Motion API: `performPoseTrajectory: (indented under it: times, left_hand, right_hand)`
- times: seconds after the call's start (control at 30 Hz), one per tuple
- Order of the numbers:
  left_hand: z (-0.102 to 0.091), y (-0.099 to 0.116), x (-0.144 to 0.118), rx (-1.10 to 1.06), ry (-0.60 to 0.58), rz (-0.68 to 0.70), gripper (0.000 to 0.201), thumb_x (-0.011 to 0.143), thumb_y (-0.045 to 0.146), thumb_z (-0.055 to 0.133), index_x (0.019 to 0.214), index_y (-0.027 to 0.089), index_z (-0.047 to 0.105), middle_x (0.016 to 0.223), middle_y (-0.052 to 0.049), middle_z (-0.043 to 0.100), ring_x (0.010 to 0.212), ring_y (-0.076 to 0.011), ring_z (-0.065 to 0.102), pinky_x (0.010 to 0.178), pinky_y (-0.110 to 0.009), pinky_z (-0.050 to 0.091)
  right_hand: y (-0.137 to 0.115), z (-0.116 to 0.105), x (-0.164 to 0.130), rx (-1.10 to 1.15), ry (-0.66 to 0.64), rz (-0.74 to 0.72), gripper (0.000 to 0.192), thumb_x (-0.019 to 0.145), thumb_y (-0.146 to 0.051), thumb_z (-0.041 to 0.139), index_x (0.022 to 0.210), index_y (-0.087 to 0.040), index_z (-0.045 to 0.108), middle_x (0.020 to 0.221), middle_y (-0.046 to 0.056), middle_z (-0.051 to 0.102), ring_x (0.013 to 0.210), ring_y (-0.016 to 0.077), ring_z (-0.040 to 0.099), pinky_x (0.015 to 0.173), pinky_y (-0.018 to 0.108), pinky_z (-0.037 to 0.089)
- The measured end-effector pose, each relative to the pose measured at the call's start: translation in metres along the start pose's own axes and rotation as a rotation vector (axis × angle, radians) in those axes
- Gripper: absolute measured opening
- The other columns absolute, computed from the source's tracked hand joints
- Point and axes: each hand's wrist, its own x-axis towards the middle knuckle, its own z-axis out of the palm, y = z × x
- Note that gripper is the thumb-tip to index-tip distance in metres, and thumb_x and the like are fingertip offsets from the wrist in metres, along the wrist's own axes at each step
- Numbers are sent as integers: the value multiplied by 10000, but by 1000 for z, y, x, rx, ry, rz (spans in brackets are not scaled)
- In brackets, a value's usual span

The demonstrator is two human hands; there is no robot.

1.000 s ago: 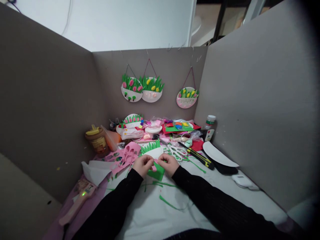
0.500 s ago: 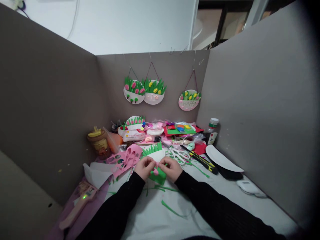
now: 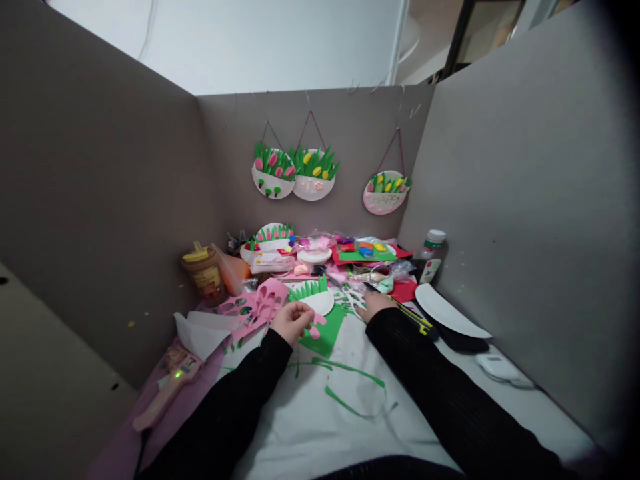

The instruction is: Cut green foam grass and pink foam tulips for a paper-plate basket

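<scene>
**Left hand pinching a pink cut-out, right hand over by the scissors**

Left hand is curled up with the fingertips pinched on a small pink flower cut-out, holding it just over the green foam sheet, roughly dead centre of the tabletop. Looks like it's held low and close so the piece can be lined up against the green.

Right hand is out at about 1 o'clock from the left one, lying palm-down right by the white scissors. Can't tell if it's actually gripping anything, the fingers are too small and blurry here.

Just past the pink piece, at 12 o'clock, sits a half paper plate with green grass fringe, close enough to be within easy reach. At 10 o'clock there's a pink foam sheet with holes cut out, and a glue gun lies down at 8 o'clock with a green light on. Loose green strips trail across the white cover near the sleeves.
</scene>
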Motion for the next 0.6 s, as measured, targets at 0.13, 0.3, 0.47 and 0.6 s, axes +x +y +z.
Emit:
performPoseTrajectory:
  times: [0.13,0.3,0.47,0.6]
  left_hand:
    - [-1,4,-1,-14,-19,-27,274,572,340,639,703,120,541,502,34,524,415,-64,463,332,-158,346]
    - [-2,4,1,-23,25,-52,182,566,272,607,656,131,536,480,39,512,417,-63,444,339,-161,352]
    - [-2,4,2,-94,40,-29,125,589,253,572,611,150,505,470,56,488,390,-50,406,327,-152,309]
    - [-5,2,3,-112,45,17,154,645,295,545,619,156,483,446,75,458,340,-31,360,330,-151,276]
  right_hand:
    - [0,-7,-1,-7,40,16,421,695,-446,515,962,-134,607,1009,149,583,991,304,478,764,372,366]
    - [4,-16,-5,216,155,-16,373,673,-440,527,868,-139,631,899,117,601,869,256,508,707,331,371]
    - [-19,-5,-17,780,-58,-221,364,606,-499,594,672,-142,565,576,-6,520,562,129,470,535,249,372]
    - [-47,4,-41,1107,-335,-402,452,571,-533,640,765,-140,529,591,-16,516,529,107,475,496,231,392]
